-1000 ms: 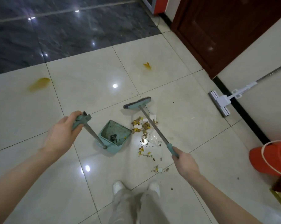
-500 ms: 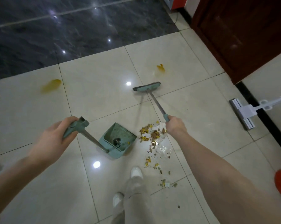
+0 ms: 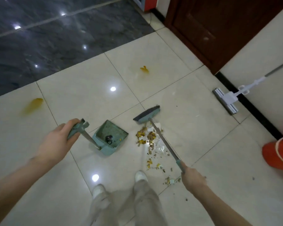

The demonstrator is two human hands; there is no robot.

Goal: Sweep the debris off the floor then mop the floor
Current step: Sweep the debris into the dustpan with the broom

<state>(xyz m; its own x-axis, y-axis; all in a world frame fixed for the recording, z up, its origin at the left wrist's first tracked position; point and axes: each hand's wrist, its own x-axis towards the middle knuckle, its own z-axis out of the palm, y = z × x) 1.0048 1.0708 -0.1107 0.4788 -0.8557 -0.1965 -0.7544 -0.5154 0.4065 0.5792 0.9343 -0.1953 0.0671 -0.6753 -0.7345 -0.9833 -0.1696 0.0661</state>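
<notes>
**Sweep stage: broom and dustpan both in hand**

Left hand has its fingers curled round the teal grip of the dustpan. The pan sits on the pale tile floor just beyond and to the right of those fingers, with a dark scrap inside. Right hand grips the broom at the teal end of its shaft, and the head rests on tile well ahead of the fingers. Debris, yellow and brown bits with white scraps, lies between pan and shaft and trails back toward the right fingers. Mop leans at the wall, well apart to the right. Yellow smear lies beyond the left fingers; second smear lies beyond the broom head.
</notes>
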